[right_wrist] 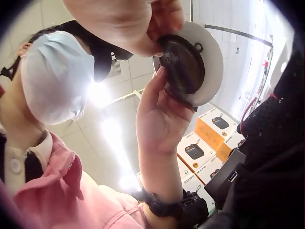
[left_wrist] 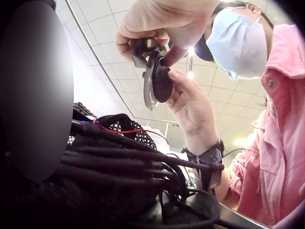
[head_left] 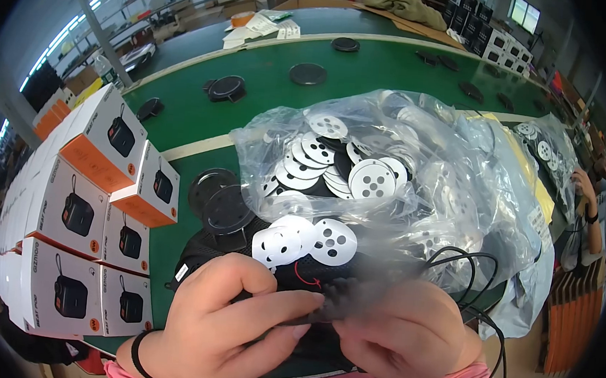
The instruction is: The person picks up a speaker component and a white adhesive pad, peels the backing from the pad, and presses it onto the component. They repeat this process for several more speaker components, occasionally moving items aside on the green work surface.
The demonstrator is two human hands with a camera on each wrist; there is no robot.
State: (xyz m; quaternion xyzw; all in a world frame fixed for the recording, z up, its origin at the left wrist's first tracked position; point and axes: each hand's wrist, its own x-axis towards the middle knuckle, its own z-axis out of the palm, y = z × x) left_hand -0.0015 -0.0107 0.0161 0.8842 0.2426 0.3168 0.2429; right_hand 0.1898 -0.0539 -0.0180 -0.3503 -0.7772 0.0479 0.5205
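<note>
Between both hands is a black round disc (right_wrist: 186, 67), with a larger white disc (right_wrist: 213, 64) flat behind it. My left hand (head_left: 227, 324) pinches the rim from one side, its thumb against the black face in the right wrist view. On the other side, my right hand (head_left: 402, 333) grips the pair between thumb and curled fingers. Seen edge-on in the left wrist view, the black disc (left_wrist: 163, 85) lies close against the paler one. Motion blur hides the pair in the head view. Just beyond the hands lie white discs with holes (head_left: 334, 242) on black mesh fabric (head_left: 196, 259).
A clear plastic bag (head_left: 250, 140) spills many holed white discs. Stacked printed boxes (head_left: 69, 211) stand on the left. Black round plates (head_left: 228, 208) lie beside the bag, and others (head_left: 307, 73) sit along the green table (head_left: 267, 95). Black cables (head_left: 477, 261) loop at the right.
</note>
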